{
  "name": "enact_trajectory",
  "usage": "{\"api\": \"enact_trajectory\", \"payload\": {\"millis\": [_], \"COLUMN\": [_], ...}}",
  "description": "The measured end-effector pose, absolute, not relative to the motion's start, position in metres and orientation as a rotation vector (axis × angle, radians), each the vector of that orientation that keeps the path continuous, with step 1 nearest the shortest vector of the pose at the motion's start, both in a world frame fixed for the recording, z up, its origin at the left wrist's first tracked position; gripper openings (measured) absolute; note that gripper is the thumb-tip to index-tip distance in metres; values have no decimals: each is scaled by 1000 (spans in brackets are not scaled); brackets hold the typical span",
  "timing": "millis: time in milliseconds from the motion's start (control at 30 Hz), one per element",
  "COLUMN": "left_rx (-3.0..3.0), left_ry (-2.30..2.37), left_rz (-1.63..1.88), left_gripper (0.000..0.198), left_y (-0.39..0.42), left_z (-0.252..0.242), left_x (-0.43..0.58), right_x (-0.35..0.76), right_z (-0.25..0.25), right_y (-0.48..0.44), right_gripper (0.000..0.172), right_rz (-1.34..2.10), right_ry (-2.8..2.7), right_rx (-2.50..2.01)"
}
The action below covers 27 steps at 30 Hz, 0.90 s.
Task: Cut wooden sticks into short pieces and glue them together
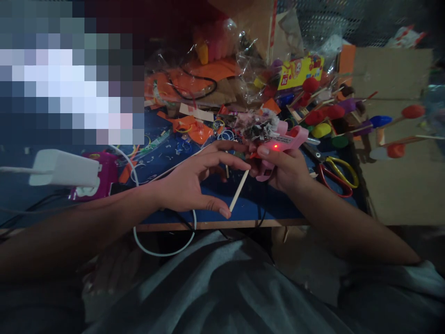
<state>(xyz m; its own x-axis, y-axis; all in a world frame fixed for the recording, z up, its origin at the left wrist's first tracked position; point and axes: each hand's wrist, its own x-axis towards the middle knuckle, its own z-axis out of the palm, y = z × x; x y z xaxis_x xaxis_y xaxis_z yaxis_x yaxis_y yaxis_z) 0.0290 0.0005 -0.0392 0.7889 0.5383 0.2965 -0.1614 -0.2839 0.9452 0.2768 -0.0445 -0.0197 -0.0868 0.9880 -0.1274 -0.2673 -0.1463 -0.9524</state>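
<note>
In the head view my left hand (203,178) pinches a short wooden stick (239,191) end to end between thumb and a fingertip. Its other fingers reach toward my right hand (290,169). My right hand is closed around a pink glue gun (295,138) with a glowing red light. A ragged bundle of clear and dark plastic scraps (259,127) lies at or just behind the gun's front; I cannot tell whether they touch. A bit of orange shows by my right fingers, partly hidden.
Scissors (335,176) with red and yellow handles lie right of my right hand. Coloured clay pieces on sticks (333,111) crowd the right side. A white charger (64,169) sits in a magenta socket block (113,169) at left. A white cable (163,254) loops over the table edge.
</note>
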Motion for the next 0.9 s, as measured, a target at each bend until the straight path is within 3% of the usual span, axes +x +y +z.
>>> {"api": "enact_trajectory", "payload": {"millis": [667, 900], "left_rx": [1503, 1457], "left_ry": [276, 278], "left_rz": [667, 666], "left_gripper": [89, 86], "left_y": [-2, -2], "left_z": [-37, -38], "left_x": [32, 33], "right_x": [281, 282], "right_z": [-30, -31], "right_y": [-44, -47], "right_gripper": [60, 47], "right_rz": [1457, 1469], "right_ry": [-1045, -1032], "right_rx": [-1176, -1212]}}
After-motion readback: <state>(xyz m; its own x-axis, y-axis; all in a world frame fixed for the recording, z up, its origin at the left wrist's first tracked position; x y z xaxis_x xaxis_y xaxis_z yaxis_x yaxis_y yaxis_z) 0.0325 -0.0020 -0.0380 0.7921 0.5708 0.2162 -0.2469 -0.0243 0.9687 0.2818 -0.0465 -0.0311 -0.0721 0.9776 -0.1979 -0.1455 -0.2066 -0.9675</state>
